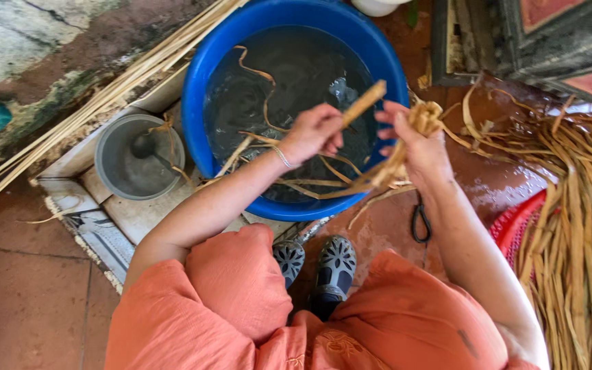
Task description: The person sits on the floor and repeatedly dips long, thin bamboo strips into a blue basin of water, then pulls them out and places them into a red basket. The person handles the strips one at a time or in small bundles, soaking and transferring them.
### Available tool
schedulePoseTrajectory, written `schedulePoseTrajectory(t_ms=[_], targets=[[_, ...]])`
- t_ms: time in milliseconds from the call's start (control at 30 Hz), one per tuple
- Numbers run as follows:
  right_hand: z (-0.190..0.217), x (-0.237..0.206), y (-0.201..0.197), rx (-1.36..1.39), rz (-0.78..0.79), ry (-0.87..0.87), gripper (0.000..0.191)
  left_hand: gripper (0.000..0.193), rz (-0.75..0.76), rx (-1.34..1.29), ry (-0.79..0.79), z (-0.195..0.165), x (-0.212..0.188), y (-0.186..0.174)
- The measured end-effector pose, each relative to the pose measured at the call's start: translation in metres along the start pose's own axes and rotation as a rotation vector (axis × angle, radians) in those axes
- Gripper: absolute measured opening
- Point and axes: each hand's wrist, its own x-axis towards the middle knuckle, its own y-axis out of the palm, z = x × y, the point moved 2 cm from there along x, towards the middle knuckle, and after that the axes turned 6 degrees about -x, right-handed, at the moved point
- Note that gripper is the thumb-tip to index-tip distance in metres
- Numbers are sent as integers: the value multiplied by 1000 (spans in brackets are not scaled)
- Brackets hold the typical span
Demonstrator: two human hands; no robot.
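Note:
Over a big blue basin (203, 82) of dark water, my left hand (315, 131) grips one flat tan fibre strip (364, 103) that points up and to the right. My right hand (416, 140) is closed around a bunched knot of the same tan strips (425, 118), whose loose ends trail down across the basin rim (323, 209). More strips float in the water (255, 72). The two hands are a few centimetres apart. I wear an orange garment and patterned grey shoes (336, 264).
A grey bucket (107, 168) with a ladle stands left of the basin. A large heap of dried strips (577, 226) lies at the right over a red basket (515, 219). Long canes (104, 92) lean at the upper left. Black scissors (419, 223) lie on the wet red floor.

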Motion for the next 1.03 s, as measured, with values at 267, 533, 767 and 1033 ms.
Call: schedulePoseTrajectory(t_ms=[267, 533, 767, 1033], targets=[[17, -19, 17, 146, 36, -130, 24, 23, 199, 208, 157, -43, -13, 77], [13, -29, 12, 248, -67, -250, 27, 42, 184, 261, 19, -61, -14, 108], [26, -15, -9, 269, -277, -268, 18, 40, 236, 173, -16, -60, -26, 110], [15, 4, -56, 373, -424, -170, 23, 35, 259, 145, -116, -41, -39, 106]])
